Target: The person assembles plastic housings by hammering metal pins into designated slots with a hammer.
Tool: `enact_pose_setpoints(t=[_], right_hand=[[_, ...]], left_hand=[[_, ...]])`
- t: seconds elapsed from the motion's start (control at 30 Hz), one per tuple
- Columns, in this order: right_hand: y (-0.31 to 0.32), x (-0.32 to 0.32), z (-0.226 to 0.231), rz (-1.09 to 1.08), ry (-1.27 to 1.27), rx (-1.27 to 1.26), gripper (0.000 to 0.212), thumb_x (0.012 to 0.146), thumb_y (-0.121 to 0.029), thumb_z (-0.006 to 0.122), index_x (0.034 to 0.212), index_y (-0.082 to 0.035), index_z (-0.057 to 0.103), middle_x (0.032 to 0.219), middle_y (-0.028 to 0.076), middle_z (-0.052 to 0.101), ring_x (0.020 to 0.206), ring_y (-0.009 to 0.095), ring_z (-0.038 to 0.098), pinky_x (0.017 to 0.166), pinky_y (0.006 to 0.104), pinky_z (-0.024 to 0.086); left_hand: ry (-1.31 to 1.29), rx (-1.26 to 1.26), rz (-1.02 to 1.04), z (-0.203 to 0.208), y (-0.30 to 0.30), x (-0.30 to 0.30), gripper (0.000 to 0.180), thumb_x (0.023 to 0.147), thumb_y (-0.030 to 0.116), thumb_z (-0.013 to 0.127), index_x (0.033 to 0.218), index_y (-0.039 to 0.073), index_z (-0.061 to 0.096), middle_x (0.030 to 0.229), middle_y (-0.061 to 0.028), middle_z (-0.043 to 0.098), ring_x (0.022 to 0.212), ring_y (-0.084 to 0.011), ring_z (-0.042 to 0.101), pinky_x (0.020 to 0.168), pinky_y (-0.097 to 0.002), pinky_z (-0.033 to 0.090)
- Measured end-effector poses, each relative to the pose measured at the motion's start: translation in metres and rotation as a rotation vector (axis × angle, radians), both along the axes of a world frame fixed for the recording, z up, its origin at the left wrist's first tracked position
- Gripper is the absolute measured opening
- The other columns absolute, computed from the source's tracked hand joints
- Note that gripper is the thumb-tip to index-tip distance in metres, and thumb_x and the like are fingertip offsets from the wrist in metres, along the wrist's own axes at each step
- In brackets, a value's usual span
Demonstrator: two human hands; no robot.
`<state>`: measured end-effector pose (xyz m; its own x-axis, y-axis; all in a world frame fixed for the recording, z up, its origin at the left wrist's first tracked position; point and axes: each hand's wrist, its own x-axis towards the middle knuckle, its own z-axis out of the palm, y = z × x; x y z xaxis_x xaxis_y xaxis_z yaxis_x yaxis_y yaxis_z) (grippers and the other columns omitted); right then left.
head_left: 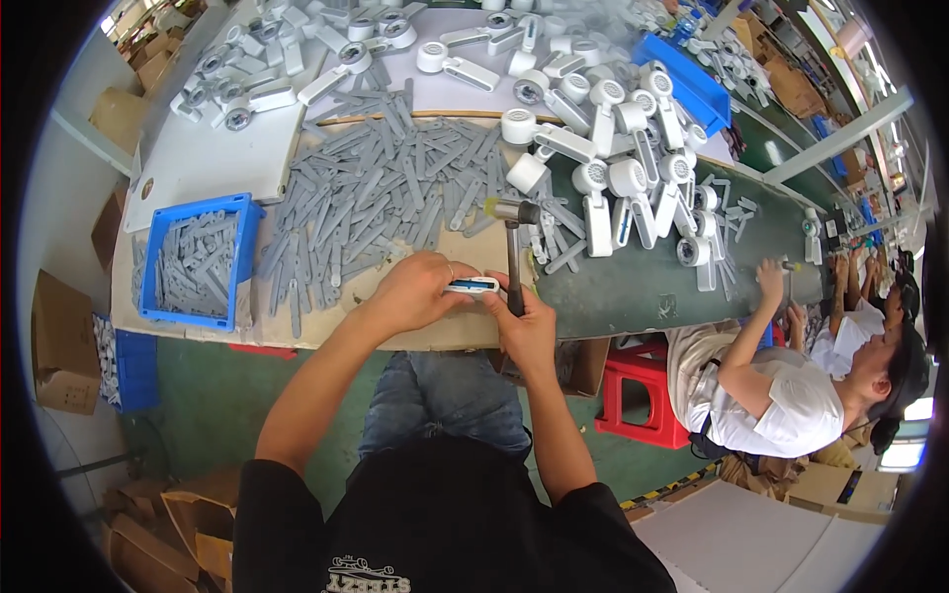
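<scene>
My left hand (419, 289) is closed round a white handle casing (474, 281) with a blue strip inside it, held at the table's near edge. In my right hand (529, 331) is a hammer (513, 252), its dark handle upright and its metal head with a yellowish end pointing away from me. The right fingertips also come close to the casing's right end; whether they touch it I cannot tell. Just beyond both hands lies a wide heap of flat grey plastic strips (381, 183). White handheld fans (598, 222) with round heads lie to the right of the heap.
A blue bin (240, 287) of grey strips stands at the left. Another blue tray (682, 84) is at the back right, behind more fans. A co-worker (781, 385) sits to my right by a red stool (641, 400). Cardboard boxes (64, 341) stand at the far left.
</scene>
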<state>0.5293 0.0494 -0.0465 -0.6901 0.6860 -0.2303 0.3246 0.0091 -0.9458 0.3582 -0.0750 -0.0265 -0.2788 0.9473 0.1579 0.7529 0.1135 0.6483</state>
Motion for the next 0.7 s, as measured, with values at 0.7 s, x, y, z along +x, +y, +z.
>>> enact_pose_setpoints(t=[0.7], right_hand=[[0.082,0.062,-0.024,-0.426,0.214,-0.028,0.025,0.100,-0.024,0.069,0.118,-0.006,0.071,0.061,-0.001,0.057,0.041,0.005,0.044,0.037,0.0238,0.032]], left_hand=[[0.345,0.144,0.292,-0.041,0.149,0.074,0.012,0.076,0.004,0.068,0.088,0.004,0.071,0.094,-0.0130,0.067,0.105,-0.0296,0.060,0.089,-0.0395,0.046]])
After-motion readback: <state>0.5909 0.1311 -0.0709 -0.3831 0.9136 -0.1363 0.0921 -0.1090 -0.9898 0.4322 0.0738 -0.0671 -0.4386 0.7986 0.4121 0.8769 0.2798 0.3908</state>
